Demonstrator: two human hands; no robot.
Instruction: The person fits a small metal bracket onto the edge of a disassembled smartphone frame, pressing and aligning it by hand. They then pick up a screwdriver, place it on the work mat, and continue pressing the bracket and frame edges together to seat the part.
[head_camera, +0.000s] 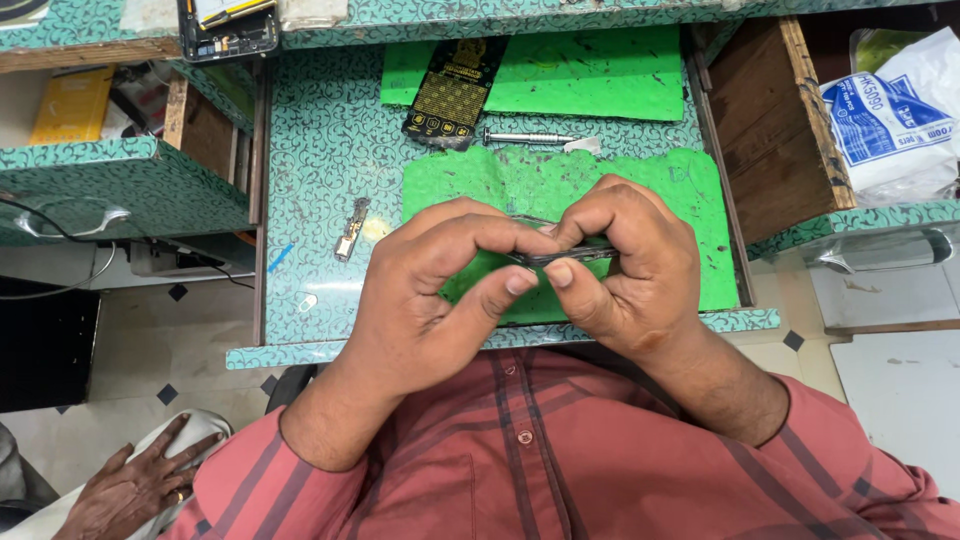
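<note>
while both hands clamp the phone (565, 255) edge-on over the green mat (560, 190), keep left hand (440, 290) and right hand (625, 265) thumbs even, pry gently.

A thin, flat, dark device (560, 255), seemingly a phone or phone part, is held edge-on and roughly level above the green mat. Only its narrow dark edge is seen; both ends are hidden by fingers. Its exact kind cannot be determined.

2 green mats (560, 75), 1 screwdriver (528, 137), 1 black panel (452, 92), 1 small circuit strip (351, 229)
</note>
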